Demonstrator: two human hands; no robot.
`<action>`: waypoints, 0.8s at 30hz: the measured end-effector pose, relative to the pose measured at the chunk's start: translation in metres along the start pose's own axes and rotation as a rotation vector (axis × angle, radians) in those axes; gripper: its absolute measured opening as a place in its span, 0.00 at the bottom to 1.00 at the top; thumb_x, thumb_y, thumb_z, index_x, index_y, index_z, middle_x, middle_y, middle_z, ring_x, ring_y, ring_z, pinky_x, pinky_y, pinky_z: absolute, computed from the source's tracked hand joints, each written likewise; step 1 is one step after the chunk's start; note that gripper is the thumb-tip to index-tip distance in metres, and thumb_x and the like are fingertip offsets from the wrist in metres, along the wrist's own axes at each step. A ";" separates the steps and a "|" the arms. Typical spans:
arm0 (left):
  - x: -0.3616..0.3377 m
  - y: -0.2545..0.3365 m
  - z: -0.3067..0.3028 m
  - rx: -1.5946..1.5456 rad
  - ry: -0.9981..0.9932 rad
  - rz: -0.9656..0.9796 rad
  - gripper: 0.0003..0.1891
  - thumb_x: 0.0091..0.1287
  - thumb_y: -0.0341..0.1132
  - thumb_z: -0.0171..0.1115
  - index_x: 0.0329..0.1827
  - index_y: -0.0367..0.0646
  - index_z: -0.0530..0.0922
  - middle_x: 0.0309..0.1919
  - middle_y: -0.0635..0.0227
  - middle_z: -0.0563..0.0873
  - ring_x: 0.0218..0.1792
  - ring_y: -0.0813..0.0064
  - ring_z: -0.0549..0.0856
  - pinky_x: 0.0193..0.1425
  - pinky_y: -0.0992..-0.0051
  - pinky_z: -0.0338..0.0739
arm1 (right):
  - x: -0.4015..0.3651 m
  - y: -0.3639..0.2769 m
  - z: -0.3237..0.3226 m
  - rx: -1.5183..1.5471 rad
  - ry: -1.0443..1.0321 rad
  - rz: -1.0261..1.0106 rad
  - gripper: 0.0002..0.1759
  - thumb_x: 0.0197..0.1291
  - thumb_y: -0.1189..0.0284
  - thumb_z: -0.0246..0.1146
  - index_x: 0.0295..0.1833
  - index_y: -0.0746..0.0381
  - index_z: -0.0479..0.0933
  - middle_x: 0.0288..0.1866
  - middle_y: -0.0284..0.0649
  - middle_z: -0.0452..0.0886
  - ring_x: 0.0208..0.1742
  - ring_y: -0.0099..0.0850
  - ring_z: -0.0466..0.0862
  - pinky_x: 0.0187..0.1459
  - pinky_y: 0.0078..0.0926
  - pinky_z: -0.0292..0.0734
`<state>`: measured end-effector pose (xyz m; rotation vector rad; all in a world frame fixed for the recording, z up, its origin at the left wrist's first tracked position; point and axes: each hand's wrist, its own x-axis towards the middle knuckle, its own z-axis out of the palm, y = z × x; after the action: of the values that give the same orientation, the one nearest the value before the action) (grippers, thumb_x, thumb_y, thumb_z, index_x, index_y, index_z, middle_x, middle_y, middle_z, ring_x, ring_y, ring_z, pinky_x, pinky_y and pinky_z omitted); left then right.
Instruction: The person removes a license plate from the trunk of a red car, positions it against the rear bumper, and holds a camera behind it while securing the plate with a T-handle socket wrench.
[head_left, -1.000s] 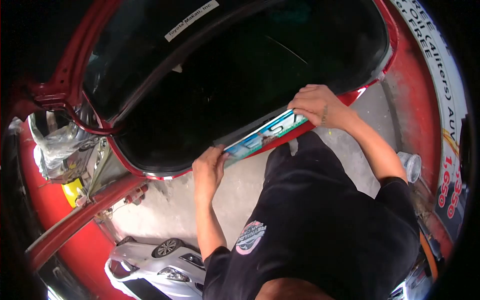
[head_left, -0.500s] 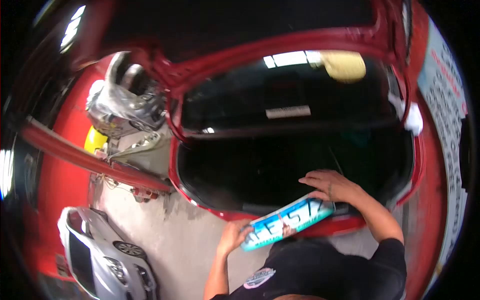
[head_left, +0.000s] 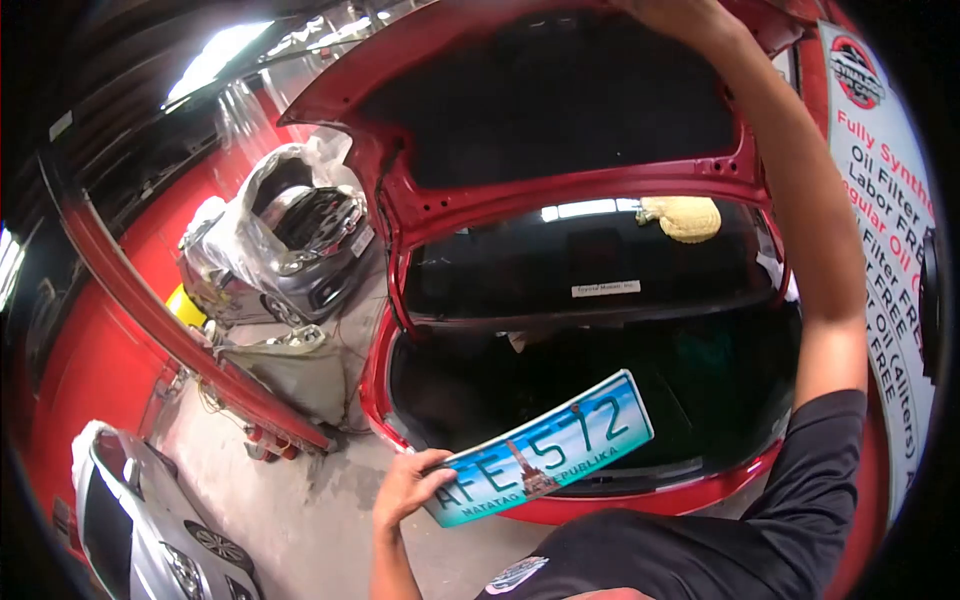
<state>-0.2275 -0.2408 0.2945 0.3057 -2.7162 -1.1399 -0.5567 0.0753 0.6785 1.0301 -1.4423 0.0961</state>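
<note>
Far left in my view, below and well to the left of the left fingers, I have a silver car on the grey floor. Past it a red beam slants down toward the fingers and ends short of them. Up and left of the fingers stands a dark grey car, part-draped in clear plastic.

Then comes my left hand, thumb and fingers pinching the lower left end of a number plate (blue-green, with a brown monument between its letters and digits). The plate runs rightward from those fingers, tilted, its far end higher, face toward me, held in front of the red car with its open dark boot behind.

Above the fingers and to the right, the boot lid stands raised; under it are the rear window, a white label and a yellow pad.

My right arm reaches up to the right hand, high above the left fingers beside the lid. The top edge crops that hand, so I can't tell whether its fingers are spread or gripping. Farthest right hangs a printed banner.
</note>
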 end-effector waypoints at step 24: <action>-0.049 0.126 -0.181 -0.092 0.018 0.484 0.13 0.56 0.20 0.78 0.45 0.30 0.88 0.33 0.63 0.92 0.35 0.79 0.89 0.44 0.79 0.82 | -0.194 -0.128 -0.082 -0.195 0.062 0.140 0.23 0.61 0.68 0.70 0.63 0.62 0.83 0.62 0.46 0.86 0.64 0.46 0.85 0.68 0.49 0.75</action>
<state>-0.1512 -0.2651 0.5056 -0.3363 -2.5054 -1.0971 -0.4549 0.1506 0.4672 0.7611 -1.4359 0.0865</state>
